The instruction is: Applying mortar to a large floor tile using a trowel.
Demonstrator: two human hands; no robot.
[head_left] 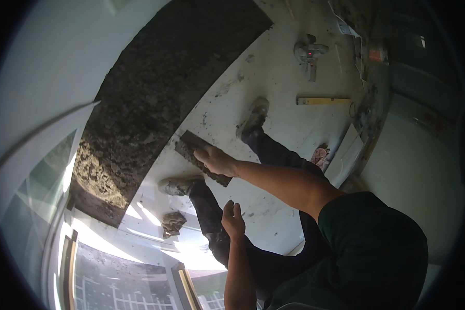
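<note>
My right hand (217, 160) is closed on a long, dark, mortar-smeared trowel (204, 164), its rectangular plate above the floor by my shoes. Whether the plate touches the floor I cannot tell. To the left of the trowel lies a dark bed of crumbly mortar or soil (155, 77), running along the wall with a straight right edge. Its near end is lumpy and sunlit. My left hand (233, 221) is over my left leg, holding nothing, with thumb and fingers apart.
A crumpled dirty cloth or bag (173, 224) sits on the floor near my left shoe (181, 186). Farther right are a power tool with a red light (310, 54), a yellow spirit level (323, 101) and a reddish bundle (320, 155). Glazed frames (186, 284) border the near side.
</note>
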